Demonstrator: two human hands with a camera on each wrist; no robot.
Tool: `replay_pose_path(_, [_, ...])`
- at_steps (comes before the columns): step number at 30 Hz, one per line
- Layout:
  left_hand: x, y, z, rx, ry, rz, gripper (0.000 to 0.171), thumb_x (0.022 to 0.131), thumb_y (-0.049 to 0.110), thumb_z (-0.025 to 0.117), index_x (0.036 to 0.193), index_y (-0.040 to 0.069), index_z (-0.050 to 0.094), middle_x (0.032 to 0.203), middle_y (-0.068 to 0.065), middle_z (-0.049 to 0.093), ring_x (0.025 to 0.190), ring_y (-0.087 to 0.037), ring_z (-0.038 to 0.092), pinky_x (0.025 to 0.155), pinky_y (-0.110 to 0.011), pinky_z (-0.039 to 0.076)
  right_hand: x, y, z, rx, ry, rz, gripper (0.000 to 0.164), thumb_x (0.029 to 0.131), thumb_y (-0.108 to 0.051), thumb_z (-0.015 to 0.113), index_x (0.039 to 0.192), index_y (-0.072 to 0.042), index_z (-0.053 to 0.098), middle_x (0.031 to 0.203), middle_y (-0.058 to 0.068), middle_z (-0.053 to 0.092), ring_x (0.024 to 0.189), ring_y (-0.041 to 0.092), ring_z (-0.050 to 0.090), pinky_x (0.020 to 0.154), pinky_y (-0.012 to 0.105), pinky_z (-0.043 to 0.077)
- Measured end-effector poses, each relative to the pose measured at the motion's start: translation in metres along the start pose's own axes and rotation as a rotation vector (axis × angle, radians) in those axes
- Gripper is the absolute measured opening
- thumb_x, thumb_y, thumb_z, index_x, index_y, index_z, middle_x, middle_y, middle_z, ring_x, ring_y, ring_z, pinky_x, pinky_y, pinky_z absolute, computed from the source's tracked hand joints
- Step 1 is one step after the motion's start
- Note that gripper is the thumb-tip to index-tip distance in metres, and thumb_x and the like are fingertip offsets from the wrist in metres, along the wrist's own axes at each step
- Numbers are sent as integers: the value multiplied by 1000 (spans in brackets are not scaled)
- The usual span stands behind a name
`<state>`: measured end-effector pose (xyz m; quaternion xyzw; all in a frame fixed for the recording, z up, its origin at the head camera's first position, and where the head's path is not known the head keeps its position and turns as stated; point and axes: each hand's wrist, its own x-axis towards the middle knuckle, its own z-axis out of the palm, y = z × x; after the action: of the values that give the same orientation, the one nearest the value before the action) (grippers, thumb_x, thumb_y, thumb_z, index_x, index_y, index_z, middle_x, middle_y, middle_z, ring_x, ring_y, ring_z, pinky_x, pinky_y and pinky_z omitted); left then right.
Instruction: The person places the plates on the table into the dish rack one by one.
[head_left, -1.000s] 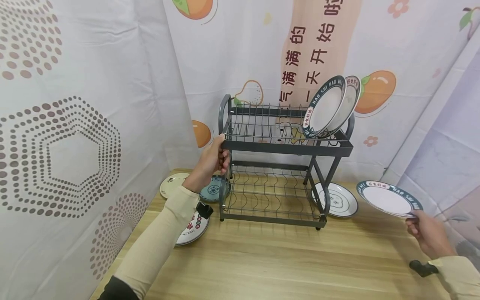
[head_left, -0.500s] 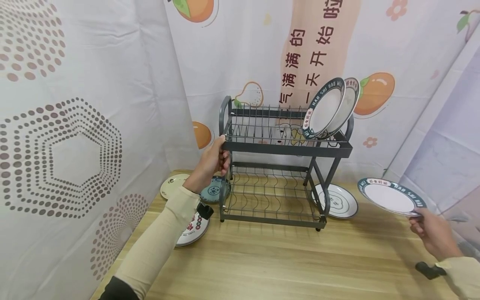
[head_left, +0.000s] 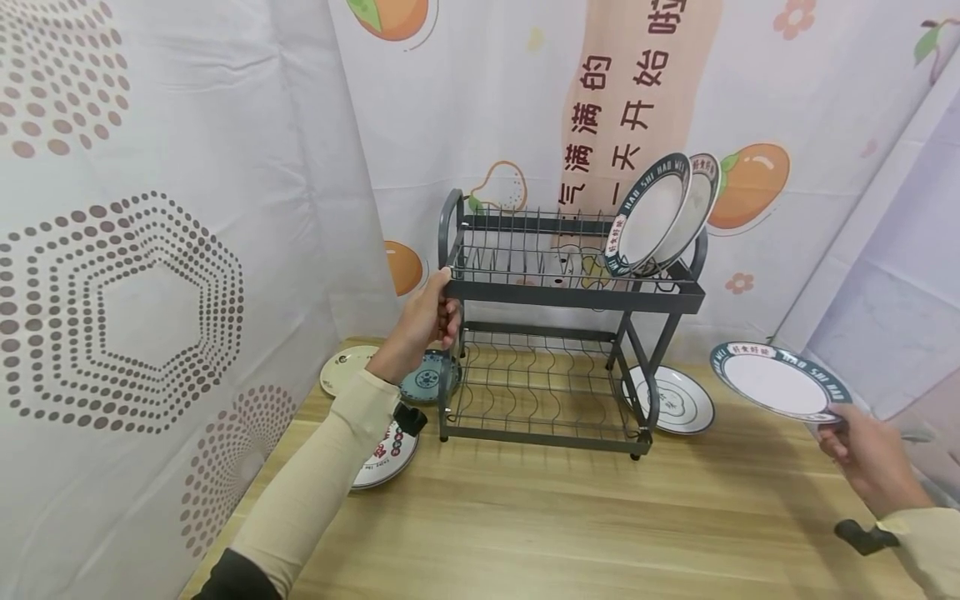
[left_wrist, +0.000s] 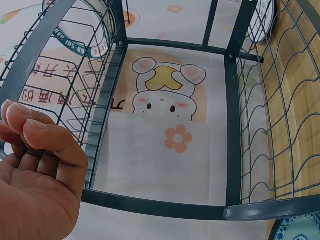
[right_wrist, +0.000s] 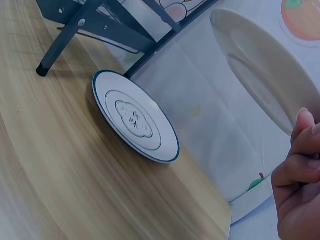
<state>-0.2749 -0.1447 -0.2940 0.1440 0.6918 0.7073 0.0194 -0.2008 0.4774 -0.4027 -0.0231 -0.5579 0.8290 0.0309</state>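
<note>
My left hand [head_left: 422, 325] grips the upper left corner of a dark two-tier dish rack [head_left: 577, 293], thumb on the top rail and fingers curled below it. Out to the right, my right hand [head_left: 870, 454] pinches the near edge of a green-rimmed plate [head_left: 780, 381], held in the air above the table. The right wrist view shows the pale underside of this plate [right_wrist: 265, 70]. Two plates lean upright at the right end of the rack's top tier; the front one [head_left: 651, 215] has a green rim. No dishes stand on the lower tier.
A white plate [head_left: 675, 402] with a dark rim lies on the wooden table [head_left: 525, 517], right of the rack. On the left lie a cream plate [head_left: 347, 367], a blue plate [head_left: 424, 379] and a white plate with red print [head_left: 386, 460]. Printed curtains [head_left: 315, 167] hang behind.
My right hand has shifted slightly right with the plate, whose far side is now a little higher. The left hand keeps its grip on the rack, which has not moved.
</note>
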Motion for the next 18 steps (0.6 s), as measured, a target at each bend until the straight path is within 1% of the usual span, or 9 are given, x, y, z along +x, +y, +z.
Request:
replay_pose_path(3, [1,0,1,-1,-3,2,65,103,67,39,75,9,43,58,-4,49,45,-17,45,47,-29,42,0,-2,3,-4,-20,-11,38,110,-5,35,88,-3,66,66,6,61,46,9,48,45,30,29])
replay_pose_path(5, [1,0,1,-2,-4,4,65,103,67,39,75,9,43,58,-4,49,45,-17,45,47,-29,42,-1,-4,4,-11,-29,-15,39,111,-6,35,89,-4,66,65,6,62,46,9,49,45,31,28])
replay_pose_path(9, [1,0,2,-4,-5,11,65,103,66,39,74,8,43,58,-4,49,45,-16,45,47,-30,42,-2,-7,7,4,-37,-19,39,111,-6,35,89,-3,67,66,6,63,45,9,48,44,27,33])
replay_pose_path(13, [1,0,2,-4,-2,16,64,104,65,39,74,8,43,58,-4,48,45,-17,44,47,-31,41,-2,-10,11,-18,-40,-46,39,111,-5,35,88,-3,67,66,6,64,45,9,48,45,23,40])
replay_pose_path(18, [0,-1,0,-2,8,7,65,104,66,39,73,8,42,57,-4,48,46,-19,43,48,-32,41,-4,-15,16,-27,-60,-71,41,110,-3,35,88,-2,69,66,7,64,45,8,50,46,22,42])
